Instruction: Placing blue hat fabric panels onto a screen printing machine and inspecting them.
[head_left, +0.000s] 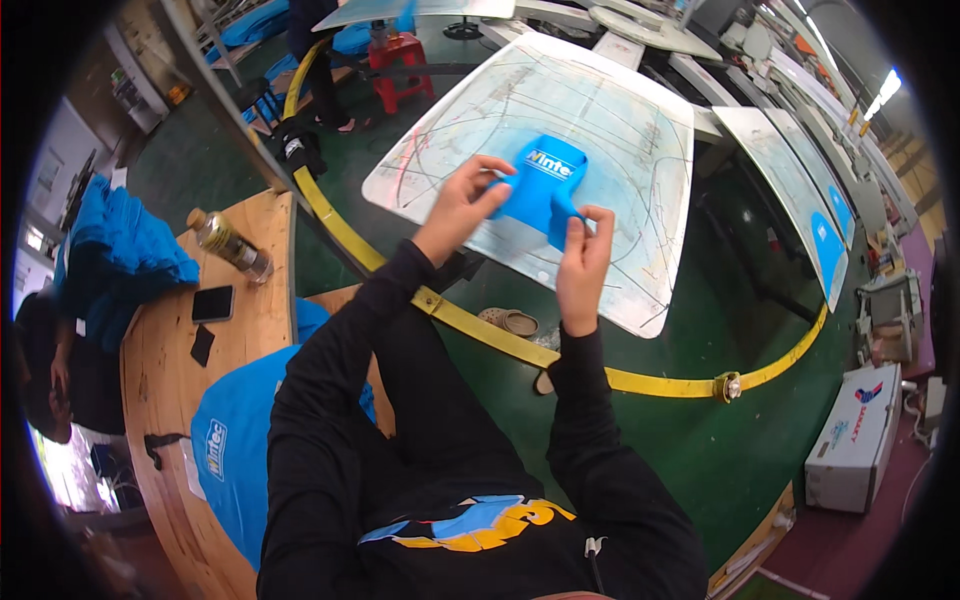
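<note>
A small blue fabric piece with white print near its upper end is over a large white printing board marked with scribbled lines. At the fabric's left edge my left hand has its fingers bent and closed on the cloth. My right hand pinches the lower right corner between thumb and fingers, and that corner is lifted and folded. Whether the middle of the cloth touches the board, I cannot tell.
On the wooden table at left are a blue fabric pile, a bottle, a phone and a printed blue cloth. A yellow curved rail runs below the board. More boards stand right, above a white box.
</note>
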